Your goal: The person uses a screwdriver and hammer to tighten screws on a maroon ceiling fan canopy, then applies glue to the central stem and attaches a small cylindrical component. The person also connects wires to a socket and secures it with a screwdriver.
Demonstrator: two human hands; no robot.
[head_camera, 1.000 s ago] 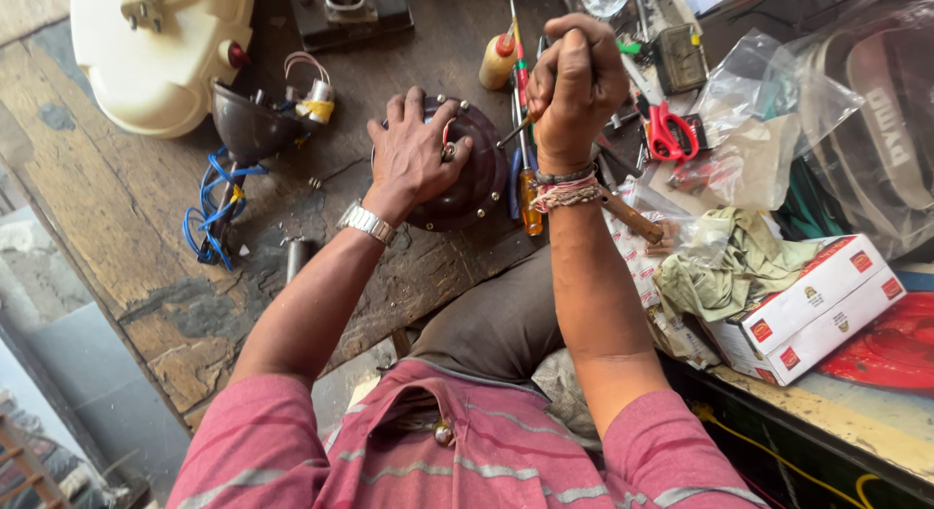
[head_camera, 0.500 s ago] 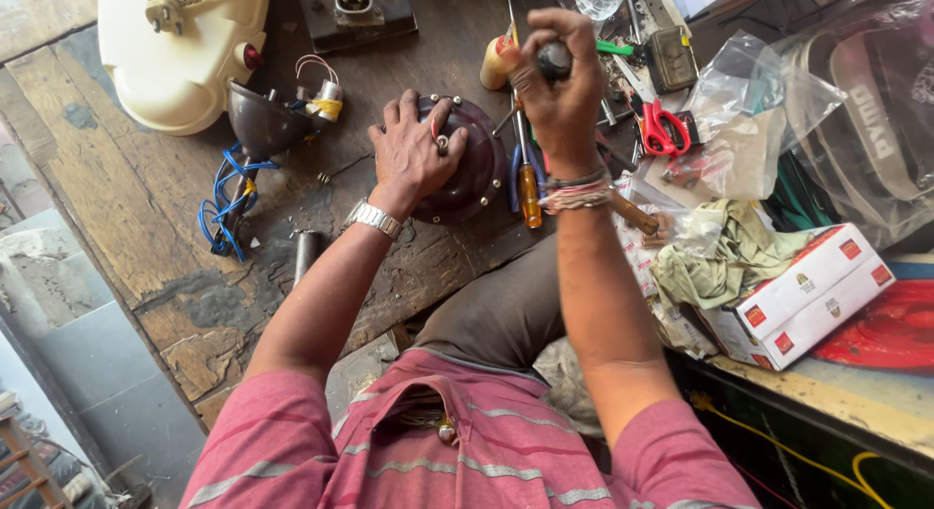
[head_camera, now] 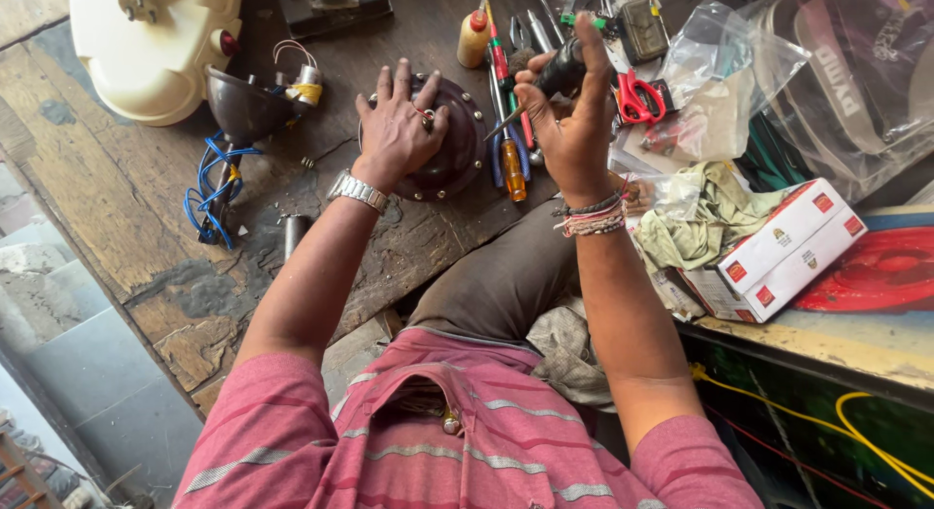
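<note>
Left hand (head_camera: 397, 129) spread flat, steadying the dark round metal housing (head_camera: 449, 144) on the worn wooden bench (head_camera: 117, 198); right hand (head_camera: 572, 120), apart, clamped on a black-handled screwdriver (head_camera: 545, 86) angled toward it.

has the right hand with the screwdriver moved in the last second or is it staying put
Yes. The right hand with the screwdriver has tipped back, palm now facing the camera, staying above the round dark part; the left hand remains pressed on that part.

Even soft daylight, no hard shadows; pic sharp overall, slight wide-angle stretch at edges, mild glare on plastic bags (head_camera: 720, 90).
</note>
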